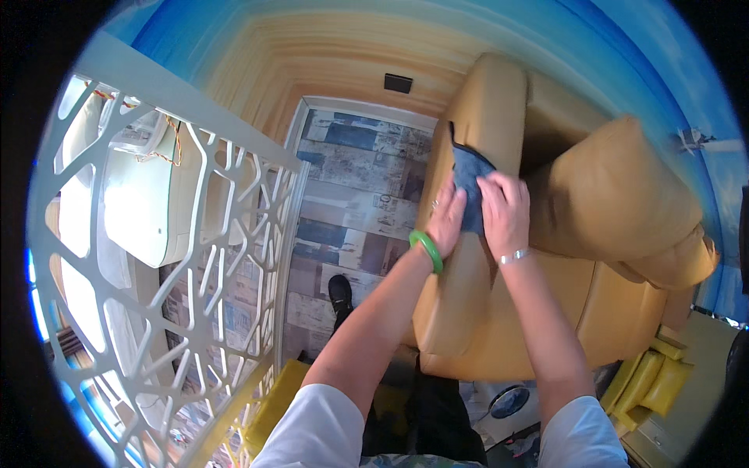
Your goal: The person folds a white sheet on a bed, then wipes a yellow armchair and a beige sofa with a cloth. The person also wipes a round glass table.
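A dark blue-grey cloth (471,181) with a black edge lies over the top of the tan sofa's armrest (446,308), and one corner trails toward the far end. My left hand (446,221), with a ring and a green bangle at the wrist, grips the cloth's left side, fingers close together and pointing away from me. On the other side my right hand (505,209), a silvery bracelet at its wrist, has its bent fingers closed on the cloth. The part of the cloth under my fingers is hidden.
A large tan cushion (616,195) leans on the sofa at right. On the left stands a white lattice partition (195,257), with a white rounded appliance-like object (148,203) behind it. Patchwork-patterned flooring (351,203) lies between, with my dark shoe (340,293) on it. Yellow seating (655,382) is at lower right.
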The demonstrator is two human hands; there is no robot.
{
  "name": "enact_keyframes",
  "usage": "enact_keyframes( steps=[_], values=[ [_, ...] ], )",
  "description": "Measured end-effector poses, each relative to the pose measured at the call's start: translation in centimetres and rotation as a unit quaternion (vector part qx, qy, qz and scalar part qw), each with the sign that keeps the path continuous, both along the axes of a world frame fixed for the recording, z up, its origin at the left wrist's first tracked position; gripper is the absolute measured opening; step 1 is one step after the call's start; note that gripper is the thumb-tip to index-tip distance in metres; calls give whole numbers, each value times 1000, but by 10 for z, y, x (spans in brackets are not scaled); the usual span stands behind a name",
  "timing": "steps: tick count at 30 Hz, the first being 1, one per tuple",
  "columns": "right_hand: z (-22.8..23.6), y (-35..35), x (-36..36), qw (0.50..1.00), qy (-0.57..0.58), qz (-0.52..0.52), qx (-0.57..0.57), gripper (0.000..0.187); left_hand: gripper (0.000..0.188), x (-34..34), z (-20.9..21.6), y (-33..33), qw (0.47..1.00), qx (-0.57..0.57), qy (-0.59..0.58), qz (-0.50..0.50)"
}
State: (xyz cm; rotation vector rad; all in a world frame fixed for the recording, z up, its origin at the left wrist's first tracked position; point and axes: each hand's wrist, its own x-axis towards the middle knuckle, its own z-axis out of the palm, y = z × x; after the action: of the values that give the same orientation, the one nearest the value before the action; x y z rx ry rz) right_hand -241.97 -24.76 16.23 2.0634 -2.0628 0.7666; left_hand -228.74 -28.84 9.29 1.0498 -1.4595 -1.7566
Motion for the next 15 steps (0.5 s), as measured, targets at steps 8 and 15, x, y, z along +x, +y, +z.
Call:
enact_keyframes(
  steps=[8, 15],
  values=[
    [2, 137, 116, 973, -57, -171, 148, 39, 73, 97, 20, 118, 971, -32, -161, -173],
    [-12, 42, 69, 976, -75, -153, 133, 50, 79, -12, 15, -29, 994, -5, -78, -74]
  ],
)
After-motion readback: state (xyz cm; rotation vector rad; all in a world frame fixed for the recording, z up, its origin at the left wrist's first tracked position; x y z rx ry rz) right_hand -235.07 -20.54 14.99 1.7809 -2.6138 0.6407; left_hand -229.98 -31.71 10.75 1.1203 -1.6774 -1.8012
